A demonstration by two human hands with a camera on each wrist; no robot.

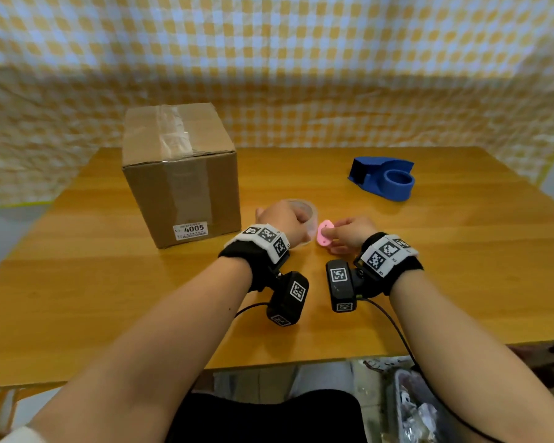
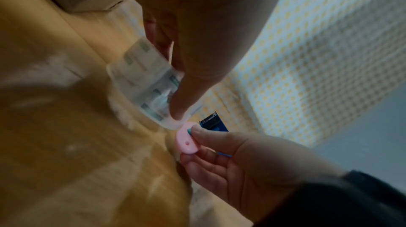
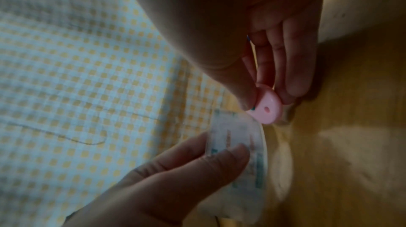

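My left hand (image 1: pixel 285 220) grips a roll of clear packing tape (image 1: pixel 304 215) upright just above the wooden table (image 1: pixel 397 282); the thumb lies on its outer face in the left wrist view, tape roll (image 2: pixel 149 88). My right hand (image 1: pixel 349 233) pinches a small pink oval cutter (image 1: pixel 325 236) between thumb and fingers, its tip close to the roll's edge. The right wrist view shows the pink cutter (image 3: pixel 266 109) next to the tape roll (image 3: pixel 239 137), with the left hand's fingers (image 3: pixel 197 163) curled over it.
A taped cardboard box (image 1: pixel 179 174) labelled 4005 stands left of the hands. A blue tape dispenser (image 1: pixel 383 177) sits at the back right. A yellow checked cloth (image 1: pixel 301 59) hangs behind the table. Cables run from the wrist cameras toward the table's near edge.
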